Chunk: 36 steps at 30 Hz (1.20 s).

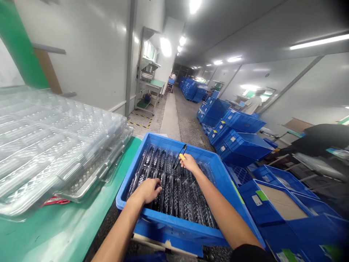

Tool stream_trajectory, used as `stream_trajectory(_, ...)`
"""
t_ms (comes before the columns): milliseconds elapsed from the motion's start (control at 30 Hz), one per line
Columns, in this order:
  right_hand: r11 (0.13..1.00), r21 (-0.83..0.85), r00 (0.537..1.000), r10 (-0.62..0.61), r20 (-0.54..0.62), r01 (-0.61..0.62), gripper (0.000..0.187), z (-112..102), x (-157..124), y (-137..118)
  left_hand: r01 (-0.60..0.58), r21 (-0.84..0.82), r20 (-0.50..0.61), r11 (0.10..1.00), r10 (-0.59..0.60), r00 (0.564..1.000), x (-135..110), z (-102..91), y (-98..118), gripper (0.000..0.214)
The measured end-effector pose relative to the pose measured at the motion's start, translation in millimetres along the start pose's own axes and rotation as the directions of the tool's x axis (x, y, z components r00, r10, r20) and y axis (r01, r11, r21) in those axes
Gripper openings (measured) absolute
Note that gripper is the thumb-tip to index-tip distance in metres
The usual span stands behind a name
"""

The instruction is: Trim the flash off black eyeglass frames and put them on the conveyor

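My right hand [188,162] is over the far part of a blue crate [163,217], closed on a slim black frame-like part [184,148] that stands up tilted. Something yellow, perhaps a finger cover, shows at its fingertips. Inside the crate lies a clear plastic tray [208,171] with rows of long black lattice-patterned parts [176,196]. My left hand [148,190] hovers over the near left rows, fingers bent and a little apart from the thumb, with nothing visible in them. Whether it touches a part I cannot tell.
Clear plastic trays [89,142] are stacked on a green table [68,233] at left. Blue crates [240,145] stand piled along the right, some holding cardboard [283,200]. Beyond runs an aisle [171,116], with a metal shelf rack [149,76] beside it and a person [251,104] further back.
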State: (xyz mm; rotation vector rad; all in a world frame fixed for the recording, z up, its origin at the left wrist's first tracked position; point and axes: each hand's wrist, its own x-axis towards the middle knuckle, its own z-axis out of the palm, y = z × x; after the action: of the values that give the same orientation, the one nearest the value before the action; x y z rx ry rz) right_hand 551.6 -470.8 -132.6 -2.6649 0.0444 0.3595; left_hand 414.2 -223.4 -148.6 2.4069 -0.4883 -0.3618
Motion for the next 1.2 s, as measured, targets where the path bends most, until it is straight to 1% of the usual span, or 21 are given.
stream_trajectory(67,1.000,-0.006,1.000,0.018,0.010,-0.018,0.028,9,5,-2,0.010,0.005,0.000,1.000,-0.010,1.000,0,-0.2,0,0.028)
stream_trajectory(133,0.998,-0.030,0.999,0.049,0.018,-0.048,0.027,8,4,5,0.016,0.007,0.009,1.000,-0.016,1.000,0,-0.6,1,0.028)
stream_trajectory(233,0.995,-0.067,0.997,0.072,0.028,-0.070,0.026,-5,-5,25,0.018,0.007,0.032,1.000,-0.018,0.999,2,-1.5,1,0.027)
stream_trajectory(400,0.995,-0.096,0.998,0.043,0.045,-0.039,0.030,-31,-18,55,0.016,0.010,0.052,1.000,-0.017,0.999,1,-3.9,3,0.027)
stream_trajectory(500,0.985,-0.157,0.997,0.072,0.037,-0.065,0.029,-42,-21,69,0.033,0.019,0.051,0.999,-0.034,0.998,0,-5.3,4,0.027)
stream_trajectory(600,0.962,-0.245,0.991,0.132,0.032,-0.121,0.026,-47,-26,83,0.044,0.026,0.039,0.999,-0.045,0.998,-2,-6.6,5,0.027)
stream_trajectory(667,0.949,-0.283,0.986,0.157,0.049,-0.137,0.026,-46,-32,91,0.046,0.028,0.033,0.999,-0.047,0.998,-2,-7.5,5,0.027)
stream_trajectory(767,0.946,-0.297,0.985,0.156,0.069,-0.129,0.027,-44,-45,100,0.051,0.029,0.030,0.998,-0.052,0.998,-3,-8.3,6,0.027)
stream_trajectory(833,0.950,-0.289,0.989,0.138,0.046,-0.119,0.027,-46,-52,102,0.053,0.026,0.028,0.998,-0.053,0.998,-3,-8.0,6,0.027)
stream_trajectory(933,0.962,-0.255,0.995,0.091,-0.046,-0.100,0.027,-60,-53,92,0.047,0.016,0.033,0.999,-0.047,0.998,-1,-6.3,5,0.027)
stream_trajectory(1000,0.975,-0.212,0.992,0.044,-0.117,-0.068,0.026,-68,-43,74,0.042,0.007,0.039,0.999,-0.042,0.998,0,-5.1,3,0.027)
stream_trajectory(1033,0.982,-0.185,0.989,0.017,-0.145,-0.044,0.027,-69,-35,61,0.041,0.005,0.041,0.999,-0.041,0.998,0,-4.6,2,0.027)
stream_trajectory(1100,0.992,-0.127,0.983,-0.034,-0.179,0.011,0.028,-60,-15,31,0.043,0.003,0.036,0.999,-0.043,0.998,1,-3.8,1,0.027)
stream_trajectory(1200,0.996,-0.074,0.984,-0.060,-0.170,0.048,0.028,-26,15,-16,0.057,0.010,0.015,0.998,-0.057,0.998,-1,-3.4,1,0.028)
